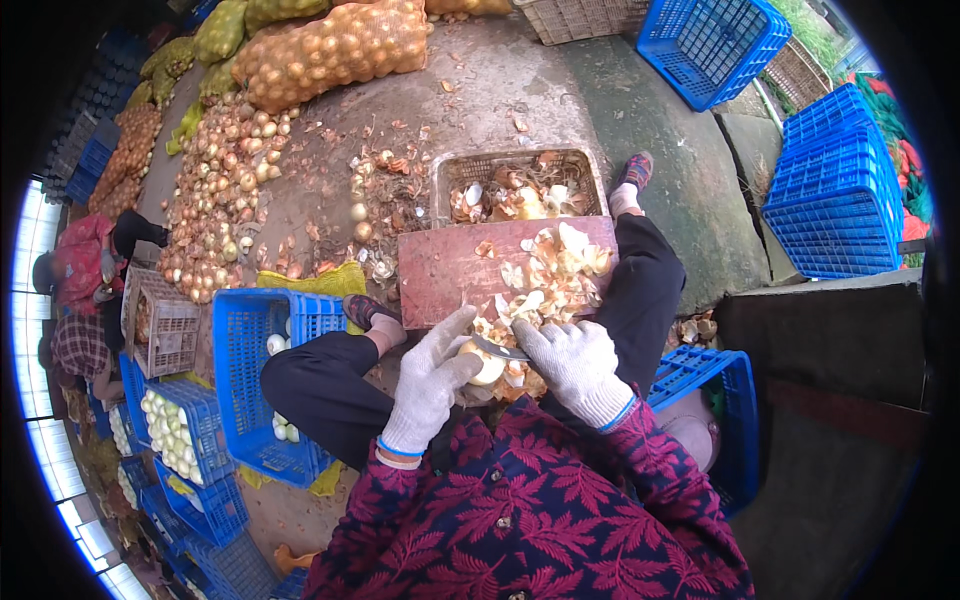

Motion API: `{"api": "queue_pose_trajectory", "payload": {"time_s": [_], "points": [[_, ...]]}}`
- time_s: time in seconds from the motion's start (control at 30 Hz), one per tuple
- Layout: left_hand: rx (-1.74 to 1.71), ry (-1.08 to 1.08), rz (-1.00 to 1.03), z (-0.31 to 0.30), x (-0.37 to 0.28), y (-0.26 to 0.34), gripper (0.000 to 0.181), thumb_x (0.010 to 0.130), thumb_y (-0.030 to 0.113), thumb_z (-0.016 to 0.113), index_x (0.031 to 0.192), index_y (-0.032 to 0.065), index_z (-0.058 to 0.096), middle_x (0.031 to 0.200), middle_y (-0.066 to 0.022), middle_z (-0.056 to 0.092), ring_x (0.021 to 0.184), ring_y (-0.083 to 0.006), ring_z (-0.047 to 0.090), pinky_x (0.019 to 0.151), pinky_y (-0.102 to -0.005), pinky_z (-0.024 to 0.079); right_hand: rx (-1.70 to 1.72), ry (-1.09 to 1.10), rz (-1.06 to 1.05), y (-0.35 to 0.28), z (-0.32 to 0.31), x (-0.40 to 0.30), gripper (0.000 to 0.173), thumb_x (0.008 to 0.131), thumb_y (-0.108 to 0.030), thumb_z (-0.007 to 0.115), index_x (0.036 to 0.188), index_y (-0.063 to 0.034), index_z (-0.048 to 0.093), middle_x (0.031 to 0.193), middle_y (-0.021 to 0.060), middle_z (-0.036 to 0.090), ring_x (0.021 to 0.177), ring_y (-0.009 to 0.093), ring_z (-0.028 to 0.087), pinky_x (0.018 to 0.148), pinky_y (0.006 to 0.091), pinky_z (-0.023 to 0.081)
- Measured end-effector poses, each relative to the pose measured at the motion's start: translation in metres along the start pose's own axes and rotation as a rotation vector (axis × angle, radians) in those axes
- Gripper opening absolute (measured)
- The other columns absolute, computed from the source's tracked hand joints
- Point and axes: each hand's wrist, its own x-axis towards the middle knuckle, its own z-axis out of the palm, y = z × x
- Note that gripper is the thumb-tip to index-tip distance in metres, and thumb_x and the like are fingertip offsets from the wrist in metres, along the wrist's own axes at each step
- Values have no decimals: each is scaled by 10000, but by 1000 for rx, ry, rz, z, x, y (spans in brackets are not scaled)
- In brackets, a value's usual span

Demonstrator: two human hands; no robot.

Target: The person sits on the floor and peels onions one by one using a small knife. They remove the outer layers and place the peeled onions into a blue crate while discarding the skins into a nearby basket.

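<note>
My left hand (pixel 431 382), in a white knit glove, grips a pale onion (pixel 489 367) close to my lap. In my right hand (pixel 576 364), gloved the same way, is a small knife with a curved blade (pixel 499 349). Its blade lies across the top of the onion. Just beyond both hands, a worn red board (pixel 442 262) carries a heap of onion skins (pixel 566 262). Behind the board stands a plastic crate (pixel 517 154) with skins and root scraps in it. The knife's handle is hidden inside my right fist.
A blue crate (pixel 251 375) with a few peeled onions stands by my left knee. Loose onions (pixel 225 195) cover the floor beyond it, below full mesh sacks (pixel 337 52). Blue crates (pixel 836 195) stand at right. Two people (pixel 79 300) sit at far left near crates of peeled onions (pixel 172 435).
</note>
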Motion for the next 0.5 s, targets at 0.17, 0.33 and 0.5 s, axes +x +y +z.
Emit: {"api": "queue_pose_trajectory", "payload": {"time_s": [0.17,0.33,0.5], "points": [[-192,57,-75,-4,2,4,552,979,36,537,1502,-112,441,1325,-171,619,1129,-230,684,950,-330,580,127,9,15,6,-7,-5,529,921,-200,618,1439,-172,514,964,47,739,862,245,756,741,409,561],[-267,100,-57,-2,6,1,558,980,44,546,1503,-116,438,1384,-165,586,1170,-230,662,960,-328,573,18,-1,-59,4,-4,-11,563,911,-210,631,1458,-154,511,953,40,736,862,242,755,714,409,555],[-202,91,-70,-1,4,1,584,969,44,560,1517,-114,433,1344,-165,612,1150,-214,659,1008,-307,537,-4,65,-26,0,3,-9,519,909,-209,634,1415,-135,545,946,50,737,835,251,754,705,405,561]]}}
